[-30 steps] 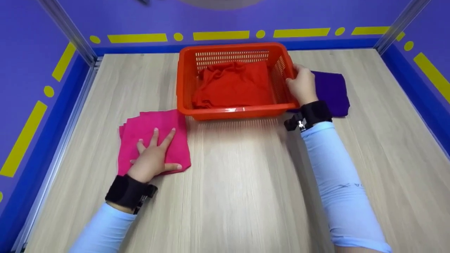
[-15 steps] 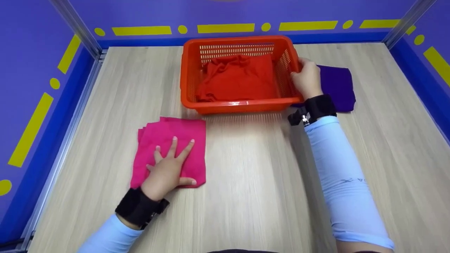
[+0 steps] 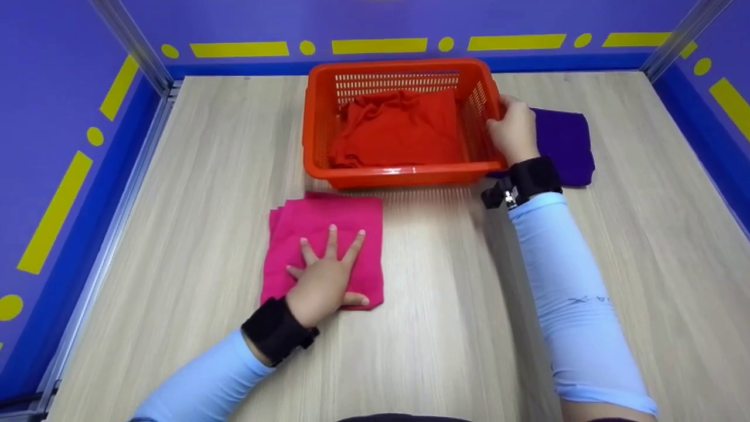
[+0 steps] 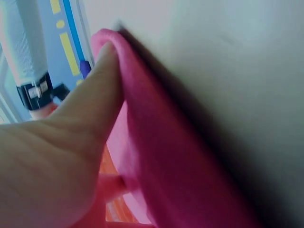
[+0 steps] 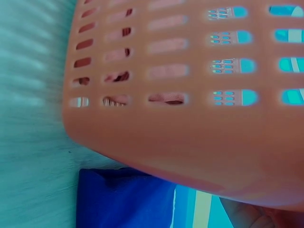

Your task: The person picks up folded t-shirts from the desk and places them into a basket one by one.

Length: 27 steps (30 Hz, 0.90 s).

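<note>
In the head view my left hand (image 3: 322, 284) rests with spread, straight fingers on a folded pink cloth (image 3: 357, 214), just in front of the basket. The left wrist view shows its thumb (image 4: 95, 90) lying along the edge of the pink cloth (image 4: 161, 147). My right hand (image 3: 515, 132) grips the right rim of an orange-red plastic basket (image 3: 433, 174). Inside that basket lies a crumpled, folded red cloth (image 3: 410, 132). Slotted basket wall (image 5: 180, 133) fills much of the right wrist view, hiding most of the right hand.
A folded purple cloth (image 3: 565, 146) lies right of the basket, partly behind my right hand and wrist. The pale wooden table (image 3: 433, 328) is bounded by blue-purple walls (image 3: 375, 23) with yellow marks at the back and sides.
My left hand and the pink cloth under it have slid to the right, now in front of the basket. The right hand keeps its grip on the basket. The head view has shifted slightly.
</note>
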Available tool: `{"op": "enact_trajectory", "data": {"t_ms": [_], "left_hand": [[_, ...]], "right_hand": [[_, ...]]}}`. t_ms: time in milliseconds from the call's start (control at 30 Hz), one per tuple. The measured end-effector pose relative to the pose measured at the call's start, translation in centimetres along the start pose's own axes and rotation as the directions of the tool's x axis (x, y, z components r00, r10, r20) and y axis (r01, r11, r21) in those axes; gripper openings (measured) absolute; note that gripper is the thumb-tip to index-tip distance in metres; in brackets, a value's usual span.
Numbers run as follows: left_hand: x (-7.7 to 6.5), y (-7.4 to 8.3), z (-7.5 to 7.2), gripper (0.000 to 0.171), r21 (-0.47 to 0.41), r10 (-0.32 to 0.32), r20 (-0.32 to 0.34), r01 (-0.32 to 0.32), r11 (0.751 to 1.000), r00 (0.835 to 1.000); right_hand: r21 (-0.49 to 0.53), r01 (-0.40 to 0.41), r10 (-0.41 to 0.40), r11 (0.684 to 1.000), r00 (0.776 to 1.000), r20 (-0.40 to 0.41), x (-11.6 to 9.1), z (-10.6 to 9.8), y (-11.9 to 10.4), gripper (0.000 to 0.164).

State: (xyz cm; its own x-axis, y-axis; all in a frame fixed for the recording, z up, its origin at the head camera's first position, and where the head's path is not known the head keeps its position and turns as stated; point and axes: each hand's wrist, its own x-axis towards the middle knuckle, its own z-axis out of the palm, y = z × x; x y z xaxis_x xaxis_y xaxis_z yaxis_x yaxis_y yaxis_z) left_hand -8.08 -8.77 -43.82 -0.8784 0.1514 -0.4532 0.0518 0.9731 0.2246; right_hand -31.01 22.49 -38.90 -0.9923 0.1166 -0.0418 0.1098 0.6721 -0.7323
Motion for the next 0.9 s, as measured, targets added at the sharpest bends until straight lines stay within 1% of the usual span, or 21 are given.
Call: {"op": "enact_trajectory", "data": {"t_ms": [100,300,400,567,733,900], "left_hand": [[0.4,1.7,0.2,0.125,0.012,-0.004,0.008,0.004,1.0,1.0],[1.5,5.1,0.4,0.126,0.029,-0.035,0.024,0.034,0.999,0.999],[2.0,6.5,0.3,0.127,0.067,-0.056,0.026,0.054,0.996,0.998],[2.6,8.6,0.4,0.128,0.126,-0.077,0.037,0.072,0.989,0.996],[3.1,10.2,0.5,0.128,0.189,-0.063,0.035,0.055,0.98,0.997],[3.5,11.6,0.7,0.129,0.242,-0.027,0.043,0.016,0.97,0.999]], "right_hand": [[-0.003,0.001,-0.001,1.0,1.0,0.0,0.0,0.0,0.1,0.055],[-0.004,0.005,-0.005,1.0,1.0,-0.009,-0.1,0.0,0.2,0.054],[0.006,0.003,-0.003,1.0,1.0,-0.004,-0.1,0.1,0.1,0.055],[-0.008,0.025,-0.025,1.0,0.999,-0.021,-0.1,0.1,0.1,0.055],[-0.015,0.031,-0.032,0.999,0.999,-0.027,-0.1,0.0,0.1,0.055],[-0.009,0.023,-0.023,1.0,0.999,-0.027,-0.1,0.2,0.0,0.054]]}}
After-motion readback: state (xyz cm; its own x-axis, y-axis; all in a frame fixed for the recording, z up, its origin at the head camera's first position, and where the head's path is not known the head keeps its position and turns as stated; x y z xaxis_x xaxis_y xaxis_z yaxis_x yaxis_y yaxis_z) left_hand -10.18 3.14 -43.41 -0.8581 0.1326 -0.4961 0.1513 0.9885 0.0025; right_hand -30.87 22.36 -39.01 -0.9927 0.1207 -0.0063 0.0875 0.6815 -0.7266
